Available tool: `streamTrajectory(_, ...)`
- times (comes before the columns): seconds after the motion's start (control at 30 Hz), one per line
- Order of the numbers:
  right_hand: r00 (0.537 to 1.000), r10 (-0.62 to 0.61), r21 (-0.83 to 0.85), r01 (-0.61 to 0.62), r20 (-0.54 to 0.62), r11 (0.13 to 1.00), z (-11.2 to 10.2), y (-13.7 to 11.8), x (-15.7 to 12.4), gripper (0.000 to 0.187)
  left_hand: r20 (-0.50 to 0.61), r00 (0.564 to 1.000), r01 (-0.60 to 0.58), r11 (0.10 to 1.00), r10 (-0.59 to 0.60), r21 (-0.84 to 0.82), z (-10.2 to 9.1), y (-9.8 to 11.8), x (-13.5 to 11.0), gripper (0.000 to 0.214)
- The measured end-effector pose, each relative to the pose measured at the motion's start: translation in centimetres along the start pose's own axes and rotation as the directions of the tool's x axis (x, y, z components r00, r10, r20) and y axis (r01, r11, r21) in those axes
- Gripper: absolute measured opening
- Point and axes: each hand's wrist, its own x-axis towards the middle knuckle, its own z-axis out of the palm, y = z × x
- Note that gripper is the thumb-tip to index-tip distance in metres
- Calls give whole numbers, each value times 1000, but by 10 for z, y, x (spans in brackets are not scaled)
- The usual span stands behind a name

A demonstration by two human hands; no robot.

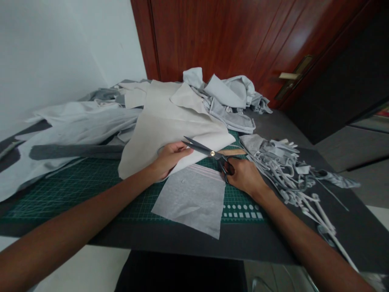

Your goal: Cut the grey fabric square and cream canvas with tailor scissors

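Observation:
My right hand (244,175) is closed around the black handles of a pair of large scissors (204,149), whose blades are parted and point left over the edge of a cream fabric sheet (164,125). My left hand (170,158) pinches that sheet's near edge just left of the blade tips. A flat grey-white fabric piece (193,200) lies on the green cutting mat (75,186) below both hands.
A heap of thin grey fabric strips (288,170) lies right of my right hand. Crumpled pale cloth (227,97) is piled at the back, more grey and white cloth (67,121) at the left. A red-brown door (243,36) with a handle (288,76) stands behind the dark table (267,243).

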Motion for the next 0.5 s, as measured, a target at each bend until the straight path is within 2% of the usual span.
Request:
streamTrajectory(0.1, 999, 13, 17, -14, 48, 1000, -3, -4, -3, 5, -5, 1000, 9, 1000, -8, 21, 0, -1, 0, 19)
streamTrajectory(0.5, 989, 15, -11, -14, 146, 1000, -8, -7, -12, 7, 3, 999, 37, 993, -37, 111, -1, -3, -1, 26)
